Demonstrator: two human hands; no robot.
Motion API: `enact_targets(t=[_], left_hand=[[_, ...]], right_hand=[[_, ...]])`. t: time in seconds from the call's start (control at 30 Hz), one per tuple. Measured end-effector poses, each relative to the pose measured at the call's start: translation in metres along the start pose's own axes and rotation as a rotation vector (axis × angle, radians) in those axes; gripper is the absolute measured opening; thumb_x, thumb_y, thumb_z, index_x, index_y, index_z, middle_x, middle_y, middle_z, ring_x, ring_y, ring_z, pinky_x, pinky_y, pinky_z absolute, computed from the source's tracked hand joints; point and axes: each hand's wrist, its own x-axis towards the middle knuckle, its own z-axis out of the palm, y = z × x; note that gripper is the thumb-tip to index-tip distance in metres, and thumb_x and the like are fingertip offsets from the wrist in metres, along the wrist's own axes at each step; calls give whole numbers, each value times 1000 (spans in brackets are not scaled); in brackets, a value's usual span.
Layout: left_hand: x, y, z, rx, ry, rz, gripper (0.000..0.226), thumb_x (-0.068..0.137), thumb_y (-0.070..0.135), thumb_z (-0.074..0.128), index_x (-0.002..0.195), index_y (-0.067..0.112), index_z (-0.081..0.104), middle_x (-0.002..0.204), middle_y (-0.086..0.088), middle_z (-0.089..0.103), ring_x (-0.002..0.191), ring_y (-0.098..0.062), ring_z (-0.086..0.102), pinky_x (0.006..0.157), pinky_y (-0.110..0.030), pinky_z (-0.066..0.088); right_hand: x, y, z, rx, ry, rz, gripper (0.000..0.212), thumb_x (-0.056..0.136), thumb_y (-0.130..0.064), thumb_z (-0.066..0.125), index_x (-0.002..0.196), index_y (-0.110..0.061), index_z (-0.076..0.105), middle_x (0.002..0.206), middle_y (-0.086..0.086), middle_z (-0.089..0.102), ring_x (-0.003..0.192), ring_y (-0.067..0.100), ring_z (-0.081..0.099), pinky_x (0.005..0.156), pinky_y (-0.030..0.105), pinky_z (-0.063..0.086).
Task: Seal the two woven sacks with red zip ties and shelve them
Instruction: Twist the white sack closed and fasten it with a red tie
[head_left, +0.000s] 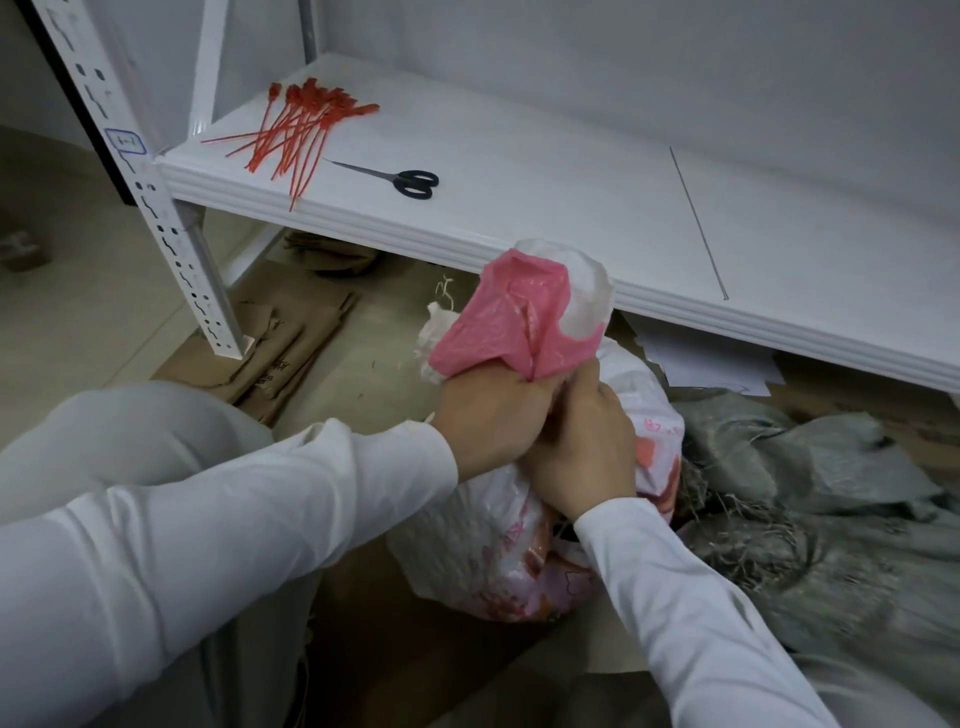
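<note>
Gripping with left hand (488, 415) and right hand (582, 447) the bunched neck of the white pink-printed woven sack (483, 561), under the front edge of the white metal shelf (545, 197). Could spring open reaching for red plastic zip ties (298, 127) at its left corner.

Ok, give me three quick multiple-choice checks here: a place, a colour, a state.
1. Where are the scissors? A) on the floor B) on the white shelf, right of the zip ties C) in a hand
2. What colour are the zip ties? A) red B) black C) white
3. What are the left hand and right hand doing? A) both grip the white-and-pink sack's gathered neck B) both rest open on the shelf C) one holds scissors
1 B: they lie on the shelf beside the ties. 2 A: the bundle is red. 3 A: both hands' fingers curl round the neck.
</note>
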Motion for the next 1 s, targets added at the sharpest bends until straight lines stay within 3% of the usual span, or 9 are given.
enact_targets(t=[0.17,0.27,0.33,0.47,0.57,0.63,0.77,0.87,1.0], left_hand=[[2,-2,-4,286,21,205,35,101,31,37,83,14,61,76,-3,60,81,-24,60,81,-37,47],[2,-5,-11,640,-2,401,35,99,22,35,93,6,65,74,-10,60,81,-33,61,69,-36,43],[1,-6,-17,734,-6,580,32,92,13,38,79,3,66,65,-12,61,61,-31,59,54,-31,40],[6,-11,-18,427,125,575,30,88,19,42,59,18,49,53,7,44,51,-15,45,51,-25,28],[8,-8,-19,316,128,517,30,84,20,50,55,13,48,51,9,40,50,-12,42,50,-22,34],[8,-7,-20,381,133,544,30,83,21,51,56,10,52,51,8,42,50,-10,41,50,-21,31],[7,-7,-21,602,211,656,28,84,27,47,59,16,54,54,8,46,53,-7,33,56,-20,21],[10,-5,-23,638,209,729,24,85,29,51,67,16,60,59,3,57,54,-14,48,57,-21,35],[5,8,-26,836,367,709,27,82,39,52,66,22,65,57,5,61,53,-14,56,54,-19,31]], right_hand=[[5,-1,-5,118,-78,24,40,76,-13,66,113,-4,50,92,13,65,90,33,60,60,26,26],[9,-3,-10,131,-59,-57,8,75,-6,64,82,-6,60,85,13,65,84,30,59,59,27,27],[13,-1,-11,163,-42,-89,4,72,-4,63,71,-5,59,77,11,65,78,28,61,59,31,38],[19,3,-16,221,-7,-112,9,70,-4,60,62,-2,57,61,11,61,66,27,60,62,47,51],[19,0,-25,279,23,-129,19,63,-12,51,48,-17,42,49,0,49,53,13,49,53,34,43],[17,-3,-31,289,16,-119,21,61,-15,48,46,-23,35,46,-6,44,50,7,43,52,34,40],[16,0,-34,273,5,-114,17,61,-17,46,47,-22,39,50,-4,47,59,23,51,59,47,49],[17,2,-26,278,-30,-109,13,62,-16,50,64,-8,59,63,7,62,72,27,62,67,49,53],[15,-1,-18,247,-34,-92,18,64,-21,54,77,-13,63,77,7,68,79,27,65,67,43,53]])
